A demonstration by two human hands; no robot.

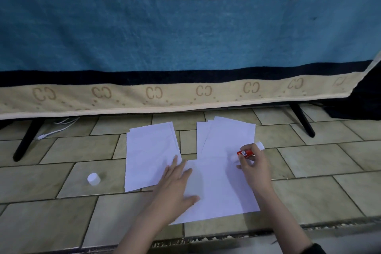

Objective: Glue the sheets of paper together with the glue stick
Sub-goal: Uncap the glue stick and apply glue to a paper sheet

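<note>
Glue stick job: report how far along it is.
Done: the cap is off, lying on the tiled floor. In hand: the right hand holds the glue stick against the near sheet, which the left hand presses flat. Left: joining sheets; two stacks, left and right, wait behind.

The light is soft and a bit dim. The white paper looks bluish. Lines bend near the edges. Everything looks slightly fuzzy, with faint shadows.
</note>
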